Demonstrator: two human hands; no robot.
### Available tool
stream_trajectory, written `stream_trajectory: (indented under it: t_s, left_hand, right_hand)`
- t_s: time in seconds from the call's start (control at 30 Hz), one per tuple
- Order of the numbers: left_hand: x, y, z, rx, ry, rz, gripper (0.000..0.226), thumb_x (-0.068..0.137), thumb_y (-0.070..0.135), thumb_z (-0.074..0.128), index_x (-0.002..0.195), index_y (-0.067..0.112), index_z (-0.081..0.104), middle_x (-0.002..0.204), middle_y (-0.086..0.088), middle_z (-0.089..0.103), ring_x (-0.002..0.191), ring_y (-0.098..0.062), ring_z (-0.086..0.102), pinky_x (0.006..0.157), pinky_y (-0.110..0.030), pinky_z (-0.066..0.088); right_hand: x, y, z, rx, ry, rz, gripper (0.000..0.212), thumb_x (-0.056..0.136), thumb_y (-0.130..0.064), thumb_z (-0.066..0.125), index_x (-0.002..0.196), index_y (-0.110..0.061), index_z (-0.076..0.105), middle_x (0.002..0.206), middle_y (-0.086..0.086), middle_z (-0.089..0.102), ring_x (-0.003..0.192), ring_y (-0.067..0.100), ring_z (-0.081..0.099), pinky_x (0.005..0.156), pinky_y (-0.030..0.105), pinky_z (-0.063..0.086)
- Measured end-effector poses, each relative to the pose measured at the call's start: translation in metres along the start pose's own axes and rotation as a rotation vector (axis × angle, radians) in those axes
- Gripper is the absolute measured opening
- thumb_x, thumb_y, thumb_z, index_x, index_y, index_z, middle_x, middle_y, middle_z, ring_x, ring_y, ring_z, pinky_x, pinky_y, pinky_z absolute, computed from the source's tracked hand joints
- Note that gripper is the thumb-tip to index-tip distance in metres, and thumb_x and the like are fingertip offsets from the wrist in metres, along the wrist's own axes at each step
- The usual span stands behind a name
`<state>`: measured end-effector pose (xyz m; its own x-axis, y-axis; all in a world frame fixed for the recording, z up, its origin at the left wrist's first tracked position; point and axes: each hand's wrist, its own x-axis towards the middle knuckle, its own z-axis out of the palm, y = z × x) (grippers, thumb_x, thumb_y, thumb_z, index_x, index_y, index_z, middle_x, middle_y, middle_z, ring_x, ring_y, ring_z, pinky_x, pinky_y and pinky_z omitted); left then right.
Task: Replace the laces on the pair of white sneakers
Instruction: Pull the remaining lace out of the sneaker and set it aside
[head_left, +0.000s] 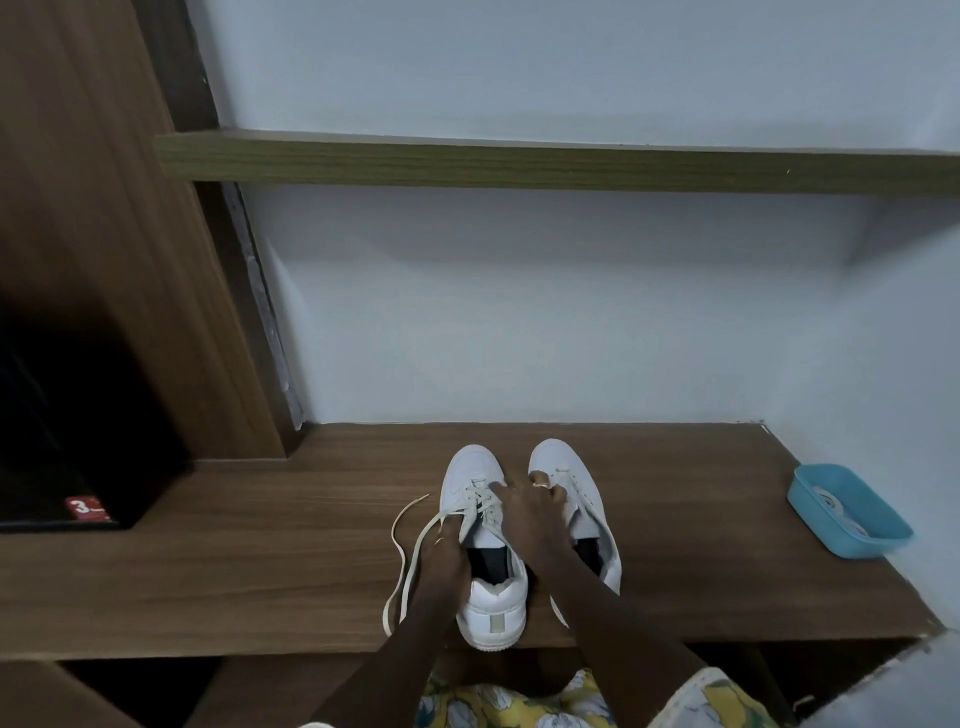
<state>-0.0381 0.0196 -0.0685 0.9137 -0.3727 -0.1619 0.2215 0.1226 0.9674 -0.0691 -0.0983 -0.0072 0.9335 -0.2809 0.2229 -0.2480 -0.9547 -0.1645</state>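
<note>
We see smooth white leather-like sneakers (488, 545) with flat cloth laces (410, 551) on a matt wood-grain tabletop (260, 561), beside a glossy blue plastic tray (852, 540).

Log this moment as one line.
left hand: grips left sneaker | right hand: at its laces | loose lace: trails on desk

I get a dim, bluish, flat-lit view, soft shadow on the wall (519, 312) under the shelf (519, 163), the cabinet recess (62, 415) near black, focus slightly soft, edges bent by the wide lens.
</note>
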Motion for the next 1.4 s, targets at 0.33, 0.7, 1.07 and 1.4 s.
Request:
stream_trajectory:
  t_s: [0.33,0.7,1.07,1.4]
  left_hand:
    - [-0.001,0.0,0.0,0.027,0.008,-0.003,0.036,0.102,0.03,0.036,0.119,0.015,0.065,0.121,-0.004,0.065,0.118,-0.019,0.058,0.104,-0.039,0.041]
    - [0.011,-0.011,-0.009,0.748,0.054,0.161,0.046,0.09,-0.004,0.042,0.131,0.014,0.053,0.132,-0.004,0.056,0.125,-0.018,0.049,0.11,-0.031,0.033]
    - [0.025,0.003,0.01,0.886,0.106,0.098,0.02,0.092,0.018,0.039,0.077,0.011,0.05,0.089,-0.019,0.063,0.086,-0.035,0.06,0.083,-0.043,0.047]
    - [0.015,0.006,0.011,0.729,0.182,0.068,0.022,0.096,0.01,0.042,0.11,0.006,0.059,0.105,-0.011,0.065,0.101,-0.029,0.061,0.091,-0.037,0.048]
  right_hand:
    - [-0.002,-0.008,-0.013,-0.123,-0.055,0.161,0.02,0.043,-0.015,0.084,0.047,-0.02,0.066,0.045,0.001,0.058,0.053,0.018,0.06,0.054,0.027,0.044]
    - [0.0,0.018,-0.004,-0.036,-0.056,0.316,0.027,0.098,-0.021,0.042,0.11,-0.013,0.065,0.115,0.005,0.063,0.109,0.021,0.059,0.087,0.028,0.046]
    - [0.021,-0.013,0.002,0.192,-0.182,0.109,0.033,0.099,-0.009,0.037,0.12,-0.004,0.062,0.119,0.013,0.06,0.111,0.024,0.056,0.09,0.03,0.042]
    - [0.023,-0.021,0.015,0.191,-0.198,0.029,0.029,0.092,-0.019,0.048,0.103,-0.004,0.07,0.104,0.014,0.068,0.097,0.026,0.061,0.085,0.031,0.043]
